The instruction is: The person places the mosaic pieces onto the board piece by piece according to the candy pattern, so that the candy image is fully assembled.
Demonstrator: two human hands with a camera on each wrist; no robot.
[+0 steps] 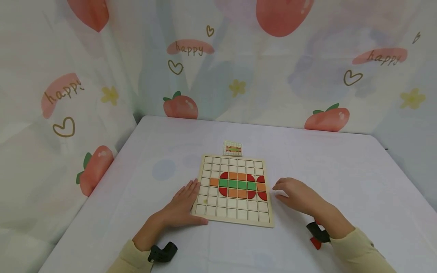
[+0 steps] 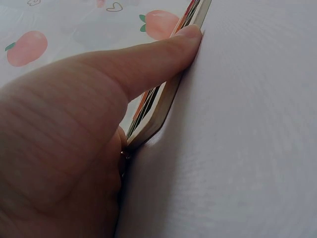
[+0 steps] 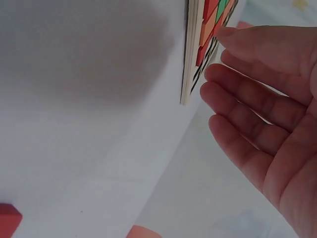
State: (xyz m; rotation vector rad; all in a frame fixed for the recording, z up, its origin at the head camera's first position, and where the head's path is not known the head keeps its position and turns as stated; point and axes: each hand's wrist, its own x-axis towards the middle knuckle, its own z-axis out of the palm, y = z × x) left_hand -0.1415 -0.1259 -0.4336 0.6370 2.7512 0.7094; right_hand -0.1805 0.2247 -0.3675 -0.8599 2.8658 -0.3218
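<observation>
From above, my left hand (image 1: 184,204) lies flat against the grid puzzle board (image 1: 233,189) on the table (image 1: 341,170). My right hand (image 1: 297,195) rests relaxed beside it. Left wrist: my thumb (image 2: 163,54) presses the board's edge (image 2: 166,99). Right wrist: my loosely spread fingers (image 3: 247,99) hold nothing.

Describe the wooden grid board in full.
The wooden grid board is a pale, thin square panel divided into small square cells, lying flat on the white table. Across its middle rows sit orange, green and red pieces, some of the red ones rounded. The left hand presses against its left edge; the right hand hovers just off its right edge.
</observation>
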